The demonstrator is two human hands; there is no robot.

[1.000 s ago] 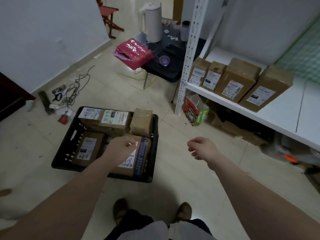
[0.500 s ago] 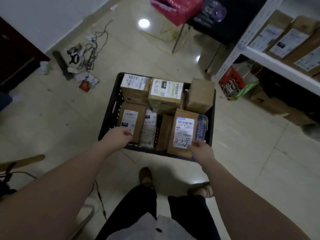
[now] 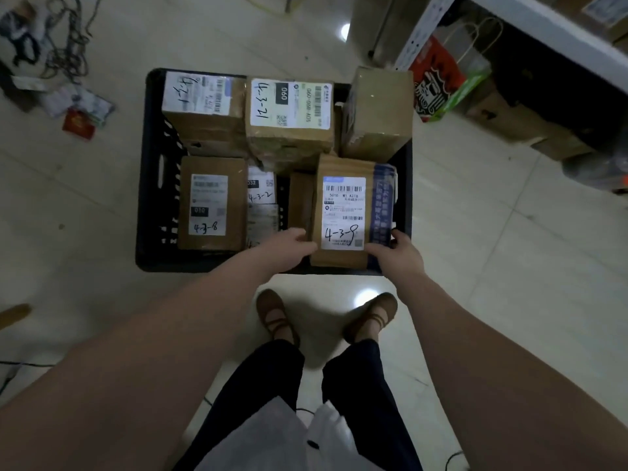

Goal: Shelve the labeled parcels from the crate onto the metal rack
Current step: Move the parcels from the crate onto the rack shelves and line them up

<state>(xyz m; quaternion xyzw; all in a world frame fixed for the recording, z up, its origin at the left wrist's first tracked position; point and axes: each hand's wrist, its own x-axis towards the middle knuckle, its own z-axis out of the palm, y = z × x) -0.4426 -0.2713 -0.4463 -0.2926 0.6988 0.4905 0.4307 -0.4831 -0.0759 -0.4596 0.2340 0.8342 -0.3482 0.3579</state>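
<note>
black crate on the tiled floor, just ahead of the person's shoes. parcel marked 4-3-9 lies in the crate's near right corner, label up. left hand grips its near left edge, fingers curled against the side. right hand grips the near right corner. parcel marked 4-3-8 sits near left, more boxes behind. metal rack at upper right, apart from the crate.
</note>
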